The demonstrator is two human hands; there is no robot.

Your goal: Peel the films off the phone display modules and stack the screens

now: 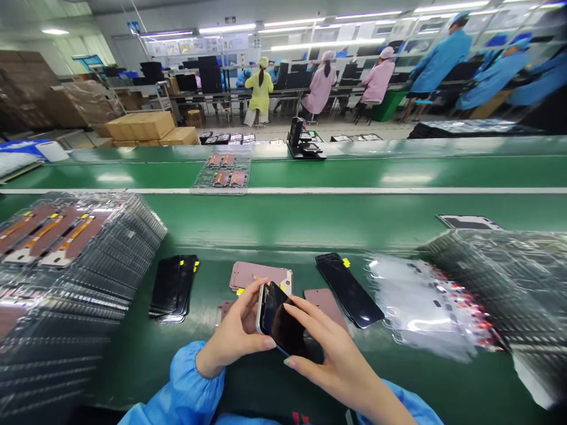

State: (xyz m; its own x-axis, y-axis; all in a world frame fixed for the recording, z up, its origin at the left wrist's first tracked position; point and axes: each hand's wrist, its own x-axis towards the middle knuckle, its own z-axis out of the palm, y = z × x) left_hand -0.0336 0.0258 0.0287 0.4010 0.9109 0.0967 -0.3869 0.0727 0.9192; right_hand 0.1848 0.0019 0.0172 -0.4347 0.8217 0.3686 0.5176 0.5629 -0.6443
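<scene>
Between my hands a black phone with a silvery edge is held tilted above the green work surface. My left hand grips its left end, thumb on the near edge and fingers behind. My right hand is wrapped over the right part, fingers lying on the dark face and thumb at the lower edge. Just beyond lie pinkish-brown screen panels with yellow tabs, partly hidden by the phone and my fingers. Another pinkish panel lies behind my right hand, beside some black screen panels.
Black panels lie to the left. A tall stack of clear trays stands at far left, another tray stack at right. Clear film sheets spread beside it. A tray of panels and a black fixture sit farther back.
</scene>
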